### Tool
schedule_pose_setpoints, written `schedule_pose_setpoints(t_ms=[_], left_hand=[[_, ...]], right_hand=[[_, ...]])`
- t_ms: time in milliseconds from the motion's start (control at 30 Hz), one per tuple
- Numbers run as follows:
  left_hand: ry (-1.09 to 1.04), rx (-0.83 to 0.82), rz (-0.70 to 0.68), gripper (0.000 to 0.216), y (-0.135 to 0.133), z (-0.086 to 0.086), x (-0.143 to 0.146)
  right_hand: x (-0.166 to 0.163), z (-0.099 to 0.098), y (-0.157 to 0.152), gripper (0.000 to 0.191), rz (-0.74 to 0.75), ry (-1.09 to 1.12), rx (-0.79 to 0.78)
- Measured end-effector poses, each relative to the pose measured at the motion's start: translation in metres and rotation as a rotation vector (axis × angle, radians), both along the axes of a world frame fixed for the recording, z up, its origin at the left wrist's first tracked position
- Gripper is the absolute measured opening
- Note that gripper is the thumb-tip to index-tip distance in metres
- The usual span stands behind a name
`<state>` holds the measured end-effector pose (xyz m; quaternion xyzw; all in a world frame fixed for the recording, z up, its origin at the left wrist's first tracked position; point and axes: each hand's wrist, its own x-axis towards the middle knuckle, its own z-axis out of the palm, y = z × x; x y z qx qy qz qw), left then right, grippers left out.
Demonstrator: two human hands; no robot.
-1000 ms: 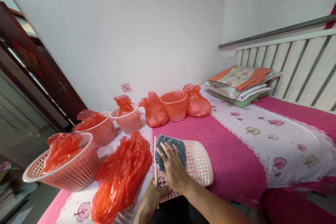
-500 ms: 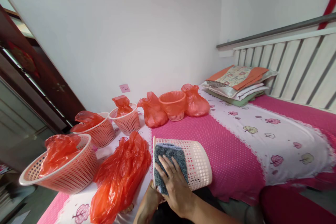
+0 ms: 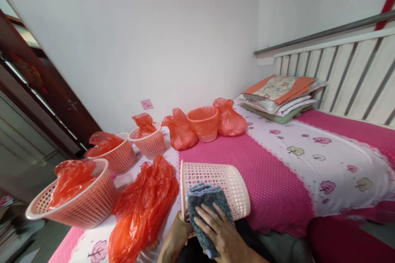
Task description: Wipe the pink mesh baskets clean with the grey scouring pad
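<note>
A pale pink perforated plastic basket [image 3: 239,189] lies on its side in front of me, its rim toward the left. My left hand [image 3: 179,232] grips that rim at its lower edge; part of the fingers is hidden. Under my right hand [image 3: 219,232] is a folded grey-blue cloth [image 3: 203,197], pressed flat against the basket's outer wall. The right fingers lie stretched over the cloth. Left of the basket, a crumpled heap of red plastic bags [image 3: 143,209] rests on the bedspread.
Pink baskets with red bags in them, the nearest a large basket [image 3: 92,209], stand at the left. A red-lined basket [image 3: 203,125] sits between filled red bags [image 3: 232,121] by the wall. Folded bedding [image 3: 277,94] is stacked far right, near a white radiator [image 3: 345,78].
My right hand and the cloth have slid down and slightly right over the basket's side, uncovering the upper wall near the rim. My left hand stays at the rim.
</note>
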<state>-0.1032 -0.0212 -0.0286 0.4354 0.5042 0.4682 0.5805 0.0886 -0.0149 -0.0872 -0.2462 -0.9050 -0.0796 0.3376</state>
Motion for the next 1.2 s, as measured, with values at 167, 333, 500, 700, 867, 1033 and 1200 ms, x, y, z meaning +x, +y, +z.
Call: schedule_pose_setpoints(t_ms=[167, 333, 500, 700, 867, 1033, 1200], left_hand=[[-0.065, -0.015, -0.058, 0.054, -0.006, 0.018, 0.002], [0.044, -0.035, -0.016, 0.06, -0.006, 0.016, -0.004], [0.0, -0.041, -0.019, 0.063, -0.005, 0.019, -0.002], [-0.022, -0.019, -0.019, 0.058, -0.008, 0.019, 0.001], [-0.017, -0.035, -0.075, 0.053, -0.007, 0.01, -0.003], [-0.045, -0.001, -0.092, 0.057, -0.007, 0.004, -0.002], [-0.039, -0.001, -0.085, 0.048, -0.008, 0.004, -0.001]], right_hand=[[0.03, -0.016, -0.005, 0.077, -0.09, 0.015, 0.114], [0.053, -0.03, -0.008, 0.073, -0.196, 0.037, 0.133], [0.067, -0.043, -0.002, 0.07, -0.313, 0.15, 0.093], [0.075, -0.042, 0.018, 0.076, -0.324, 0.284, -0.059], [0.078, -0.033, 0.048, 0.072, -0.383, 0.418, -0.147], [0.077, -0.027, 0.088, 0.056, -0.398, 0.592, -0.232], [0.065, -0.012, 0.123, 0.053, -0.454, 0.665, -0.319]])
